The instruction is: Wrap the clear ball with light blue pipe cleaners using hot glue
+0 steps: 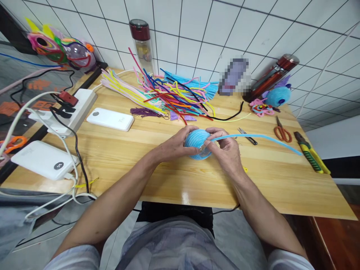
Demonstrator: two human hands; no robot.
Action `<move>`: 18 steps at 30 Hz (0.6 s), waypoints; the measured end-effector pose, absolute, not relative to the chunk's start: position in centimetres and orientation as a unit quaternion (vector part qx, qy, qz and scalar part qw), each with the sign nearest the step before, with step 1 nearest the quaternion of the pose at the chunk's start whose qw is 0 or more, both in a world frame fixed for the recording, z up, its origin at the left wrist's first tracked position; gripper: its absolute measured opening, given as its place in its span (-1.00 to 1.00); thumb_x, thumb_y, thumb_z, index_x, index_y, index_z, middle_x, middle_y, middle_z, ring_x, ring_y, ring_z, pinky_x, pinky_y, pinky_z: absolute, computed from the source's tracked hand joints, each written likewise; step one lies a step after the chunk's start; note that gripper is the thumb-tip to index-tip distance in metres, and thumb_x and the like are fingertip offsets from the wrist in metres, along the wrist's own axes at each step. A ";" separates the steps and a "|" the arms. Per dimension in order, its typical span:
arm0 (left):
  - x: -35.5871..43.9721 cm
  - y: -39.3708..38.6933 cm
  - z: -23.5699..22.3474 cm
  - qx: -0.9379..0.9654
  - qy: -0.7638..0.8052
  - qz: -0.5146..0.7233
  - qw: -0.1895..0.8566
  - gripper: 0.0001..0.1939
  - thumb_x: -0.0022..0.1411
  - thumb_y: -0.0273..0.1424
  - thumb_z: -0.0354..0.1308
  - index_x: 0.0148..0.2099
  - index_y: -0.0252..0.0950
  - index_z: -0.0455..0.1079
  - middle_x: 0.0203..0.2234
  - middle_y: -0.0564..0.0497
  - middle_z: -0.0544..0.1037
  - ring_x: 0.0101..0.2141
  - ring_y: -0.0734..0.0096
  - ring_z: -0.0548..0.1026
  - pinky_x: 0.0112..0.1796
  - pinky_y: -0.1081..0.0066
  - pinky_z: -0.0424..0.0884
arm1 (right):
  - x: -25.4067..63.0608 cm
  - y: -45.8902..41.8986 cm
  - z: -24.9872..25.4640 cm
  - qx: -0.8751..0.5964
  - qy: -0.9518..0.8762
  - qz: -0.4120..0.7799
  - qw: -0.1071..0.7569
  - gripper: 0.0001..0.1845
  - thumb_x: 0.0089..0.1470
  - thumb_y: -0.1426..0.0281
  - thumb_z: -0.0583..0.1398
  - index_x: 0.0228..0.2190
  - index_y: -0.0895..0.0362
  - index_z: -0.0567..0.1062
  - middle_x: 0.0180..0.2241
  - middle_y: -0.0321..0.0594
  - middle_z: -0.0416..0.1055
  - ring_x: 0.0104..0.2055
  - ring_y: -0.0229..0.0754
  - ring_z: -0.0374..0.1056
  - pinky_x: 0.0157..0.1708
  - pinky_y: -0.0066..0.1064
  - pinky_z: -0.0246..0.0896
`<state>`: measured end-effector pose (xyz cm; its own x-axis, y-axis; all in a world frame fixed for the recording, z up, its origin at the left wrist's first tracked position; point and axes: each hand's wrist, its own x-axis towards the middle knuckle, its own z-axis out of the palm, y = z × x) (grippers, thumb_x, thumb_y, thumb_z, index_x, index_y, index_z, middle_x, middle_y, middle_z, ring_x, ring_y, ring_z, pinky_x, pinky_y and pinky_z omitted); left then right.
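Observation:
Wound round with light blue pipe cleaner, a ball (195,141) is held between my hands over the wooden table; a see-through patch shows at its lower right. My left hand (180,144) wraps the ball's left side, thumb along the bottom. On its right side, my right hand (223,146) pinches a blue pipe cleaner (261,137) against the ball. The pipe cleaner's long loose end reaches right, close to the pliers (311,153). Thread snips (248,136) lie just right of my right hand, with orange-handled scissors (282,131) farther right.
A heap of coloured pipe cleaners (174,92) lies at the back. White power banks (110,119) and a power strip (75,108) with cables are on the left. A clear bottle (143,45), a red flask (272,77) and a finished blue fuzzy figure (277,96) stand along the tiled wall.

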<state>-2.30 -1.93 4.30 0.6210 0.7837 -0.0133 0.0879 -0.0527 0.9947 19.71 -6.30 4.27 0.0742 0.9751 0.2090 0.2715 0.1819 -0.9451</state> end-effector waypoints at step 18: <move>-1.8 -2.0 4.1 0.666 0.353 0.297 0.587 -0.32 0.20 -0.04 0.45 0.19 -0.24 0.27 0.09 -0.13 0.49 0.03 0.14 0.52 0.04 0.16 0.51 | 19.6 -6.3 4.3 -0.523 -0.580 0.371 0.502 -0.86 0.04 0.25 0.43 -0.35 -0.01 0.62 0.03 -0.16 0.62 0.15 0.06 0.53 0.22 0.01 0.38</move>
<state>-1.85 -2.03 4.12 0.5749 0.8180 -0.0186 0.1217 -0.0630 0.9906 19.64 -6.26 4.31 0.0511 0.9798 0.1933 0.2350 0.1764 -0.9559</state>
